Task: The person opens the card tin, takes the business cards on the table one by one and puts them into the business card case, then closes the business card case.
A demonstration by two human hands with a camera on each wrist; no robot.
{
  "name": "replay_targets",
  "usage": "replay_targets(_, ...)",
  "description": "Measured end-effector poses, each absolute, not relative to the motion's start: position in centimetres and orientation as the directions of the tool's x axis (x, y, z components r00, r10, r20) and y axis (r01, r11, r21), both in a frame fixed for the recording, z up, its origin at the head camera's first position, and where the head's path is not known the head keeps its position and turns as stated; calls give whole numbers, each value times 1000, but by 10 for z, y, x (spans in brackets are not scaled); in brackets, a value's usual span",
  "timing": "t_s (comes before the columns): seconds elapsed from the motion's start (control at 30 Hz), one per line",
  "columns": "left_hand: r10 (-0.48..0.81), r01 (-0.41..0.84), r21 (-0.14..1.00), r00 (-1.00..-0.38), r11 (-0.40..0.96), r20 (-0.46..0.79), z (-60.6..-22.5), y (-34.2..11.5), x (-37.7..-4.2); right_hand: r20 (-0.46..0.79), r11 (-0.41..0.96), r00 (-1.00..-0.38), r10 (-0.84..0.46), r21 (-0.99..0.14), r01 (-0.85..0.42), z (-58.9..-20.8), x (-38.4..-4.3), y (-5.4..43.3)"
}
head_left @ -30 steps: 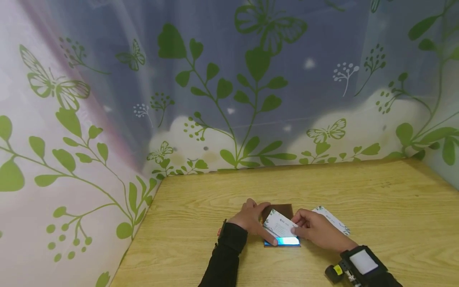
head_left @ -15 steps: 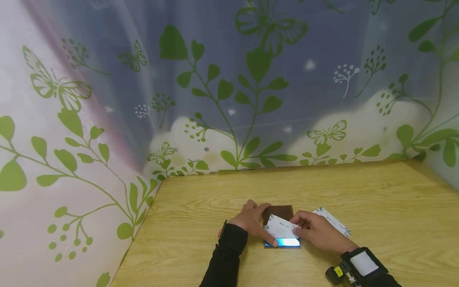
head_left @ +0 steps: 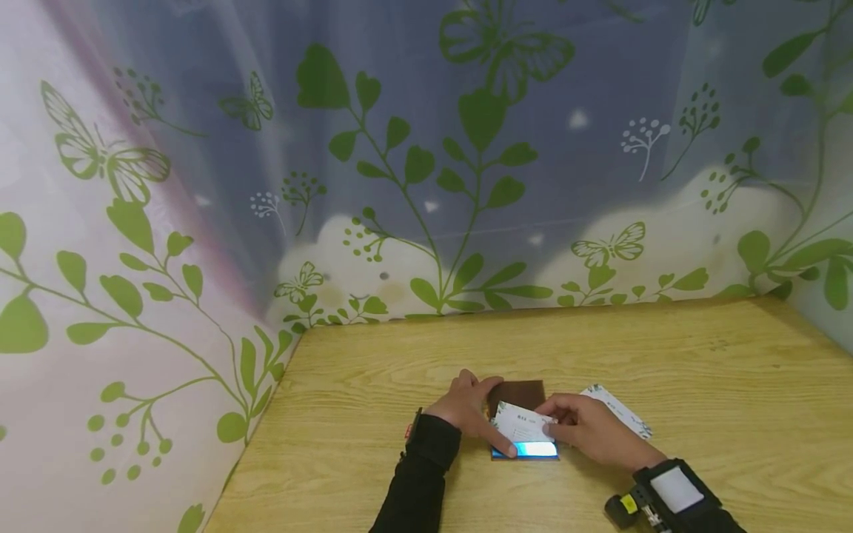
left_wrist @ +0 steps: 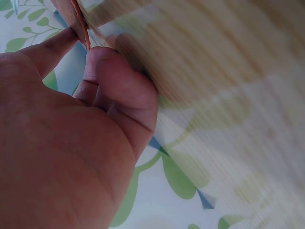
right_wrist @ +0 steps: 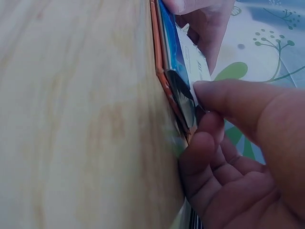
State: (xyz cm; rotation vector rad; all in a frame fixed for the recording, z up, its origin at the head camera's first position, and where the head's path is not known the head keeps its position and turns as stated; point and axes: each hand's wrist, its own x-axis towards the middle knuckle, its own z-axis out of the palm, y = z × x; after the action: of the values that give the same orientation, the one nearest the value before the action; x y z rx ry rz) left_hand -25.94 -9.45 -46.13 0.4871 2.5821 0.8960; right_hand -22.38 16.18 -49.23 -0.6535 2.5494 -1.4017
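A brown wallet [head_left: 523,392] lies unfolded on the table, with a shiny blue strip [head_left: 538,449] along its near edge. My left hand [head_left: 466,406] grips its left side, thumb on the strip and fingers at the far edge; only the wallet's brown corner [left_wrist: 76,19] shows in the left wrist view. Between thumb and forefinger my right hand [head_left: 589,428] pinches the right edge of a white business card [head_left: 518,423] with a leaf pattern. The card leans slightly, its lower edge hidden behind the strip. Seen from the right wrist, the card [right_wrist: 194,59] stands out from the wallet's layers [right_wrist: 161,67].
Partly behind my right hand, other white card stock [head_left: 620,411] with the same leaf print lies on the wooden table [head_left: 373,400]. A curtain [head_left: 400,185] printed with leaves and butterflies hangs along the back and left sides.
The white card has slid down and nearer behind the blue strip, its top left corner now lower, with my right hand following slightly. My left hand keeps its hold on the wallet.
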Motion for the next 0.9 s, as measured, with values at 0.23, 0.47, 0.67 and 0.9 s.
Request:
replay_targets(0.23,430,200,637,-874,744,-228,-462,-95,-260,62,508,-899,-434,-807,-302,-493,-224,162)
replay_targets(0.47,429,197,629,-871,752,-240,-465,-95,-262,75,527,-901,-428,-788,-316,-492,-225,162)
replay_targets(0.67,432,215,612,-872,761,-231,-465,-94,-263,77,503,-886,-458,-799,-330,-492,-225,163)
replay_targets(0.9,434,221,610,-872,761,-226,-464,-94,-262,66,491,-881,-468,-810,-322,-492,-225,163)
